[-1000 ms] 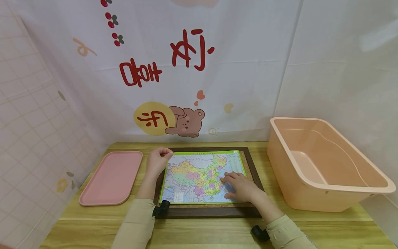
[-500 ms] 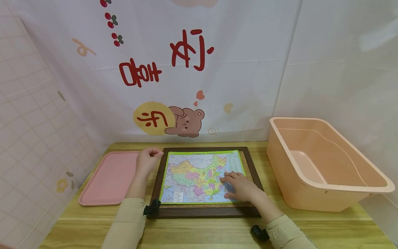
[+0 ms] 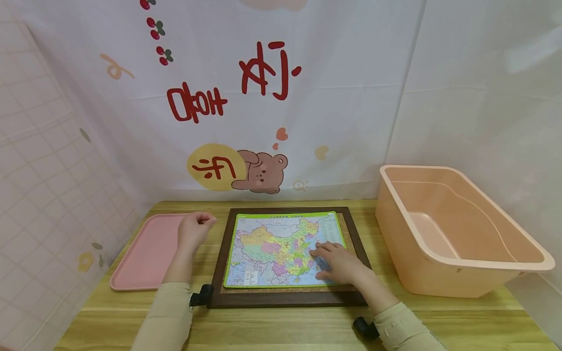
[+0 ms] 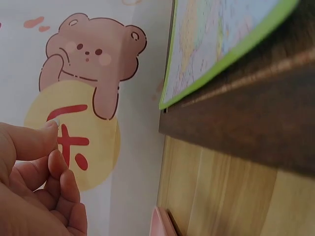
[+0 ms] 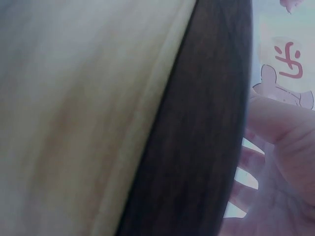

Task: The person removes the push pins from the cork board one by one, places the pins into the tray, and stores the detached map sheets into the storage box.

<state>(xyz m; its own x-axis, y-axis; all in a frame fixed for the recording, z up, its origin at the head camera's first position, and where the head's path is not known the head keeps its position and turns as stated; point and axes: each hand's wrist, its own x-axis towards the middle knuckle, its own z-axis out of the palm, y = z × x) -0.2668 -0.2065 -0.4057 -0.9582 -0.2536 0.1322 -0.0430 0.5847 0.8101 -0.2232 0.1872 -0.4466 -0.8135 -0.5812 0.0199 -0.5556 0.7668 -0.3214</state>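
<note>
A map (image 3: 272,248) with a green border lies on a cork board (image 3: 307,289) in a dark wooden frame (image 3: 290,300). My right hand (image 3: 338,263) rests on the map's right part with its fingers spread. My left hand (image 3: 193,234) is off the map, above the right edge of a pink tray (image 3: 145,253). Its thumb and forefinger pinch a tiny whitish thing (image 4: 55,121), too small to make out clearly; the other fingers curl in. The map's near corner shows beside the frame in the left wrist view.
A large peach plastic tub (image 3: 439,234) stands at the right of the wooden table (image 3: 272,326). Behind the table hangs a white cloth (image 3: 342,73) printed with a bear and red characters. Black wrist cameras sit on both forearms.
My left hand has moved left from the map's upper left corner, over the frame's edge, to the pink tray. My right hand has stayed on the map.
</note>
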